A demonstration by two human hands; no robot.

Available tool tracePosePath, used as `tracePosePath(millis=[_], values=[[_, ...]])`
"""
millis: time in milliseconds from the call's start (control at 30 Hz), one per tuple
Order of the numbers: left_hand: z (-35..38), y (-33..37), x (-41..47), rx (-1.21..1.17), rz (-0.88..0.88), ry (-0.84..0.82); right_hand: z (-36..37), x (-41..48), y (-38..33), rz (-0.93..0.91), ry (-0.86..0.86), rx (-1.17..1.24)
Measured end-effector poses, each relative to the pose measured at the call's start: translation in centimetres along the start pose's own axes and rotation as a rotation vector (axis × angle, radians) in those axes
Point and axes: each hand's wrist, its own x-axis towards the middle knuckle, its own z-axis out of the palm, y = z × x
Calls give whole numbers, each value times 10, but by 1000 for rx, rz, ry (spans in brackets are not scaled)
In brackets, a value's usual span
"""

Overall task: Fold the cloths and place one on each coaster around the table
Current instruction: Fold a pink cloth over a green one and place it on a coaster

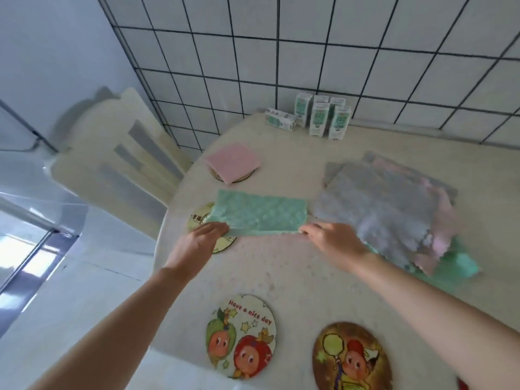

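Cloth-folding, second piece under way. Green cloth (260, 213) lay on the table (281, 271) as a long strip, apparently already doubled once, its left end overlapping a coaster (198, 218). Left hand (197, 243) pinched the near-left corner and right hand (334, 240) the near-right corner, fingers (309, 229) closed on the hem; the left fingertips were partly hidden by the fabric. Holding both corners likely kept the edge taut and square for the next fold. Both arms were stretched forward, wrists low, backs of the hands up, hands well apart at the strip's ends. Beyond the left fingers, a folded pink cloth (233, 161) sat on its own coaster (244, 177). Just right of the right fingers, the unfolded pile (385, 204). Nearer the body than either hand, two picture coasters (242, 336) were bare
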Motion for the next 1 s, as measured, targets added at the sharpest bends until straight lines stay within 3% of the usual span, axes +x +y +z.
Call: tracePosePath(millis=[100, 267, 467, 567, 667, 833, 1000], values=[[21, 2, -51, 11, 39, -129, 26, -37, -11, -66, -174, 35], [38, 13, -112, -30, 86, -349, 43, -89, -28, -130, -275, 71], [36, 28, -142, -86, 50, -379, 47, -132, -29, -124, -387, 125], [29, 27, -137, -248, -204, -437, 40, -127, -25, 31, -493, 173], [27, 18, -113, -385, -519, -457, 34, -104, -16, 322, -449, 319], [31, -5, -61, -576, -922, -258, 42, -56, 8, 610, -230, 517], [46, -28, -22, -748, -1139, -77, 64, -11, 30, 784, -114, 600]])
